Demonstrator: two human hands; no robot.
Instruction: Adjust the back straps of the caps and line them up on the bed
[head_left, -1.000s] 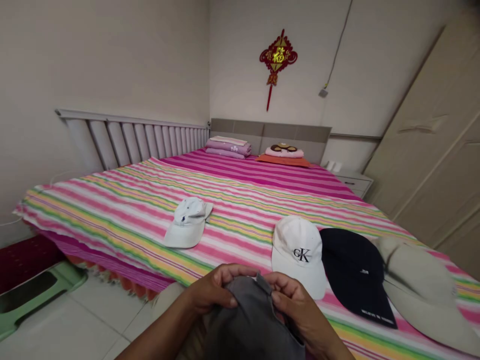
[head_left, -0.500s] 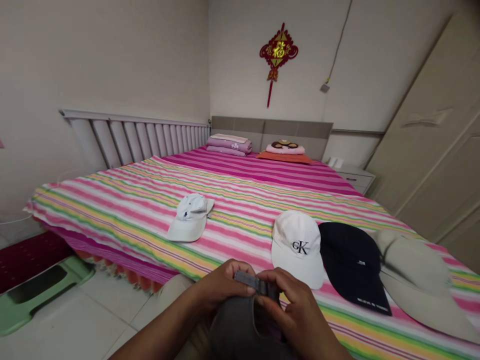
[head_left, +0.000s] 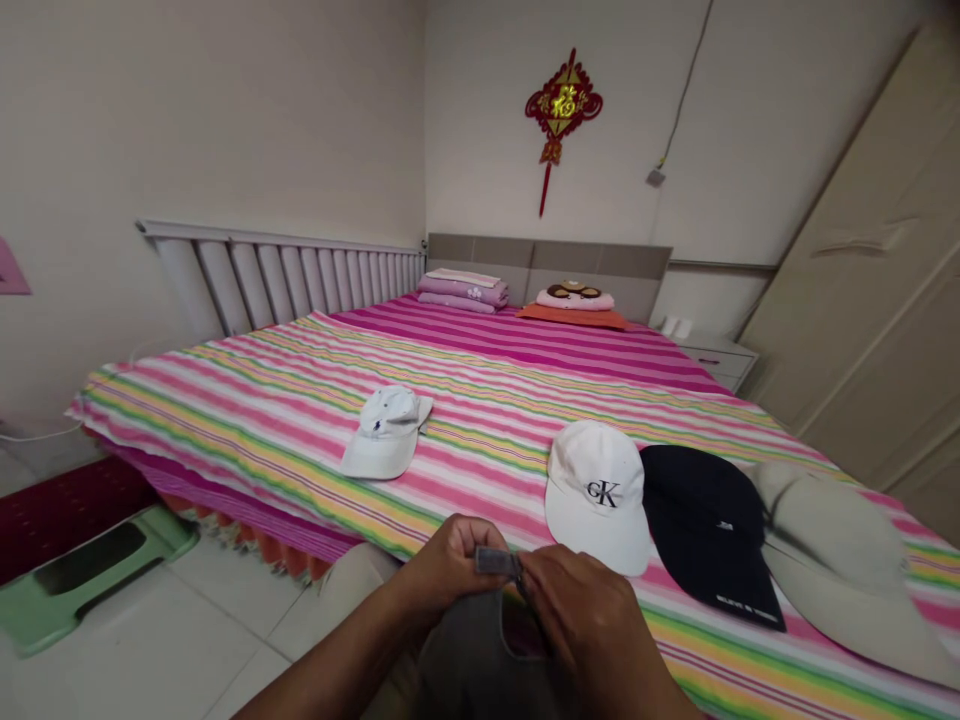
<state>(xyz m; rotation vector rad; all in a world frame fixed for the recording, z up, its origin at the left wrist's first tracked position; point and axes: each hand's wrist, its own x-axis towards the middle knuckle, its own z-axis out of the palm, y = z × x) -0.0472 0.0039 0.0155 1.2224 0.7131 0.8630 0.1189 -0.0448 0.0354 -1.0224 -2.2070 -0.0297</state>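
Note:
A dark grey cap (head_left: pixel 465 650) is held low in front of me, its back opening facing up. My left hand (head_left: pixel 450 565) pinches one end of the cap's adjustment strap (head_left: pixel 493 561). On the other side, my right hand (head_left: pixel 581 610) closes around the strap near its buckle, hiding part of it. Beyond my hands on the bed lie a white cap with a small dark logo (head_left: pixel 386 430), a white cap with black CK letters (head_left: pixel 596 495), a navy cap (head_left: pixel 709 530) and a beige cap (head_left: pixel 840 560).
A striped sheet (head_left: pixel 262 400) covers the bed. Folded purple bedding (head_left: pixel 461 290) and a pink folded item (head_left: pixel 574 299) rest by the headboard (head_left: pixel 600 262). A green stool (head_left: pixel 97 570) stands on the tiled floor at left. A nightstand (head_left: pixel 716 360) is at the far right.
My right-hand fingers have shifted and now lie flatter over the strap's buckle side. My left hand keeps its pinch. The whole view has moved slightly to the left.

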